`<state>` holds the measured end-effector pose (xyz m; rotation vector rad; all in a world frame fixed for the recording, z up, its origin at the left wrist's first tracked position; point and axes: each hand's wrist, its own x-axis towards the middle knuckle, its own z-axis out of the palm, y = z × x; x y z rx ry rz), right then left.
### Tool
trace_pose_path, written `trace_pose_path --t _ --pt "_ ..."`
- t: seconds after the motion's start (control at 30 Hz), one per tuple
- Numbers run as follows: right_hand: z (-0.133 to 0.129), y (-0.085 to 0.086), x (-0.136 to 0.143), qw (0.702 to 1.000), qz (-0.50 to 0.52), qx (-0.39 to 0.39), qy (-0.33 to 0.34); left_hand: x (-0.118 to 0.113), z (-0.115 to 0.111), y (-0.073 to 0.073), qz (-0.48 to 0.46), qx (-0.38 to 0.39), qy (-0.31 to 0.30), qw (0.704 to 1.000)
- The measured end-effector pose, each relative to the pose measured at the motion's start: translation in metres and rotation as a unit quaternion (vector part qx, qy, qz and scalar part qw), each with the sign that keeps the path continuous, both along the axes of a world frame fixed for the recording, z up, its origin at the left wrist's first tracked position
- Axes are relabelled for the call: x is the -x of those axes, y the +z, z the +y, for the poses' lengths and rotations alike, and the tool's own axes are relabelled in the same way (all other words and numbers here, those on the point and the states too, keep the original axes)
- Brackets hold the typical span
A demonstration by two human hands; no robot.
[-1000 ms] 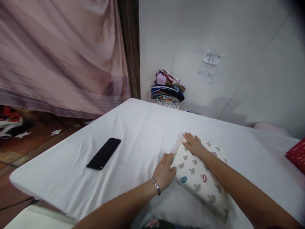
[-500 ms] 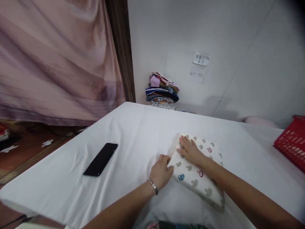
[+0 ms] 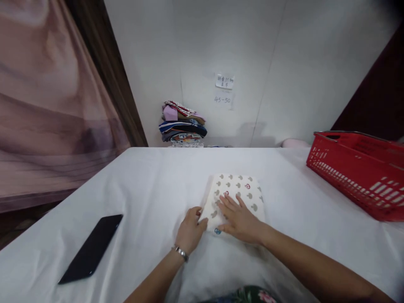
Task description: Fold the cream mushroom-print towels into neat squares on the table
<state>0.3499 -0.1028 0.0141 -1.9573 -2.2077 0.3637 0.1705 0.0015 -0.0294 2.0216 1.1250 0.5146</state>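
A folded white cloth (image 3: 235, 189) printed with grey, red and blue mushrooms lies on the white-covered table. My right hand (image 3: 240, 219) rests flat on top of it, fingers spread, over its near part. At the cloth's lower left edge is my left hand (image 3: 191, 229), a silver bracelet on its wrist. Its fingers are curled and it pinches that edge between thumb and fingers; the fingertips are partly hidden.
A black phone (image 3: 91, 248) lies at the left. The red plastic basket (image 3: 356, 168) stands at the right. Behind the table's far edge is a stack of folded clothes (image 3: 183, 126) against the wall, below paper notes (image 3: 224, 90). A pink curtain (image 3: 47, 105) hangs at left.
The view has turned right, bringing more of the basket into sight. The cloth now lies squarer to the table. My right hand has slid from its far left corner toward its near part.
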Motion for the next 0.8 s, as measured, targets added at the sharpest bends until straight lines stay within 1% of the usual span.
trace_pose_path --t 0.07,0.13,0.2,0.23,0.27,0.33,0.4,0.43,0.5,0.53,0.6,0.63,0.7,0.8 --pt "-0.011 -0.013 0.001 1.0 -0.011 0.001 -0.005 0.001 0.002 0.002 0.012 0.007 -0.004 1.0" --pt "-0.017 -0.026 0.004 1.0 -0.013 -0.008 -0.008 0.0 0.004 0.008 0.044 0.002 -0.011 0.999" --pt "-0.017 -0.032 0.006 1.0 -0.009 -0.013 -0.011 -0.002 0.004 0.018 0.098 -0.039 -0.02 0.994" --pt "-0.017 -0.033 0.007 1.0 -0.004 -0.011 -0.012 -0.004 0.004 0.024 0.123 -0.08 -0.025 0.989" --pt "-0.016 -0.032 0.007 1.0 0.001 -0.005 -0.013 -0.007 0.003 0.029 0.137 -0.132 -0.031 0.981" --pt "-0.015 -0.025 0.007 1.0 0.02 0.01 -0.014 -0.016 0.0 0.038 0.123 -0.244 -0.051 0.961" --pt "-0.013 -0.013 0.002 0.998 0.059 0.03 -0.007 -0.026 -0.003 0.039 0.079 -0.321 -0.101 0.938" --pt "-0.011 -0.007 -0.003 0.996 0.08 0.034 -0.009 -0.031 -0.003 0.036 0.064 -0.339 -0.134 0.929" --pt "-0.005 0.004 -0.02 0.994 0.101 0.011 -0.039 -0.038 -0.003 0.027 0.076 -0.335 -0.183 0.921" --pt "-0.001 0.008 -0.032 0.993 0.092 -0.013 -0.069 -0.04 -0.003 0.021 0.099 -0.317 -0.192 0.923" --pt "0.009 0.009 -0.061 0.987 0.04 -0.058 -0.146 -0.041 0.0 0.01 0.146 -0.271 -0.183 0.934" --pt "0.014 0.005 -0.075 0.982 0.009 -0.063 -0.177 -0.041 0.001 0.006 0.162 -0.251 -0.176 0.938" --pt "0.023 -0.007 -0.101 0.967 -0.015 -0.014 -0.253 -0.038 0.002 0.001 0.17 -0.229 -0.17 0.943" --pt "0.03 -0.031 -0.124 0.956 -0.005 0.008 -0.294 -0.036 0.001 0.001 0.157 -0.217 -0.169 0.949"
